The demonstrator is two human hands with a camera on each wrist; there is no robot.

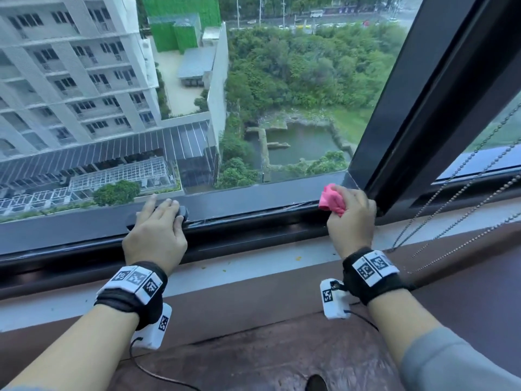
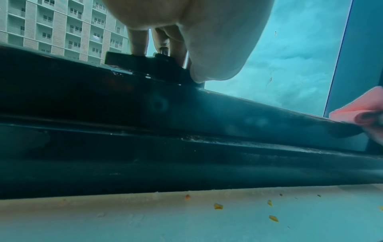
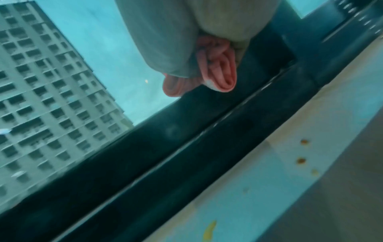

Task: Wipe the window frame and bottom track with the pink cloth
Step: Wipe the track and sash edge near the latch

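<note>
The dark window frame runs across the head view, with the bottom track just below its lower rail. My right hand grips the bunched pink cloth at the rail's right end, by the dark upright post. In the right wrist view the cloth hangs folded from the fist, just above the rail. My left hand rests on the black window handle with fingers laid over it. The left wrist view shows fingers on the handle and the cloth at far right.
A pale sill with small yellow crumbs lies below the track, and a brown ledge sits nearer me. Bead chains hang at the right, beside the post. Both wrists wear black bands with marker tags and white camera boxes.
</note>
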